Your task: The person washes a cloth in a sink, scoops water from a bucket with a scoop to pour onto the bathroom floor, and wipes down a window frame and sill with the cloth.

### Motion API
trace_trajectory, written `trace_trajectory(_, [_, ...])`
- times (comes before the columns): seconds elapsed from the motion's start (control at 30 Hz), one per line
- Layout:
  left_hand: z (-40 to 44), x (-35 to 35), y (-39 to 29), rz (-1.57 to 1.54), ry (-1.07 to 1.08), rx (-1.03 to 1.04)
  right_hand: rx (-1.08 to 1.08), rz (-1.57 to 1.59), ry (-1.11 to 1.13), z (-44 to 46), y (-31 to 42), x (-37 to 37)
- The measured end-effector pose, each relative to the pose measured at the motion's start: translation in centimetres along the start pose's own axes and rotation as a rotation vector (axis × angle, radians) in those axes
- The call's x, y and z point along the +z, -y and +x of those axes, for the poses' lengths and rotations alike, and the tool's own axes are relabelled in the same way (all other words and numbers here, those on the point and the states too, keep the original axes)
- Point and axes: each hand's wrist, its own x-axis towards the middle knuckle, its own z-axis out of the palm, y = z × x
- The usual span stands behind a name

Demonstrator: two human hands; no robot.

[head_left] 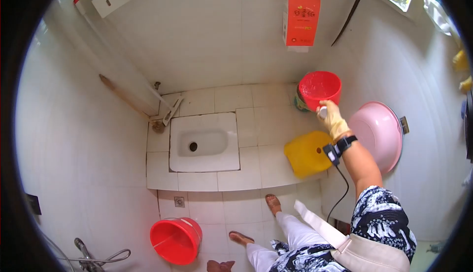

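- In the head view, the right hand [333,119], in a pale yellow glove, is gripping an object [323,111] at 3 o'clock; only a whitish round end is showing, so its full shape is staying hidden.
- The left hand is not showing clearly anywhere; I cannot tell its state.
- At 2 o'clock, the small red bucket [310,102] is sitting just beyond the gloved fingers, partly hiding a green container [298,105].
- Toward 4 o'clock, a yellow container [306,156] is resting near the forearm, looking blurred.
- At 3 o'clock, a pink basin [382,129] is leaning on the wall, the forearm covering its near edge.
- At 6 o'clock, the bottom edge is cutting off a brown shape [220,266], hard to make out.
- At 1 o'clock, the top edge is cropping an orange carton [301,25].
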Motion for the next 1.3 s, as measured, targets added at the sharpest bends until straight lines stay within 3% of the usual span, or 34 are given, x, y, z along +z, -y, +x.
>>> trace_trajectory(0.07, [-0.7,-1.2,-0.5,-0.002,0.016,-0.019,-0.056,-0.105,-0.082,2.9,2.6,1.7])
trace_trajectory(0.23, [-1.3,-5.0,-3.4,0.035,-0.016,-0.064,-0.056,-0.020,-0.313,6.6,6.0,2.1])
trace_trajectory(0.57, [-3.7,-10.3,-4.6,0.010,-0.122,-0.109,-0.091,-0.029,-0.392,6.6,8.7,2.5])
trace_trajectory(0.73, [-7.4,-11.8,-6.9,0.014,-0.141,-0.189,-0.066,-0.206,-0.336,7.4,8.0,2.6])
trace_trajectory(0.77, [-6.9,-11.4,-4.2,0.010,-0.145,-0.200,-0.061,-0.271,-0.339,7.2,7.6,2.7])
trace_trajectory(0.8, [-5.6,-10.6,0.7,0.562,-0.420,0.229,-0.055,-0.279,-0.333,7.0,7.4,2.9])
trace_trajectory(0.87, [-5.2,-11.1,3.2,1.114,-0.678,0.662,-0.002,-0.355,-0.236,6.8,6.6,3.1])
trace_trajectory(0.93, [-5.4,-12.9,1.3,0.090,-0.218,-0.071,0.062,-0.341,-0.233,7.1,5.3,2.0])
trace_trajectory(1.2, [-8.1,-14.6,2.0,0.175,-0.294,-0.078,0.122,-0.355,-0.254,6.8,1.4,7.0])
trace_trajectory(1.3, [-8.9,-15.0,2.5,0.191,-0.307,-0.081,0.051,-0.597,-0.278,6.4,0.2,10.6])
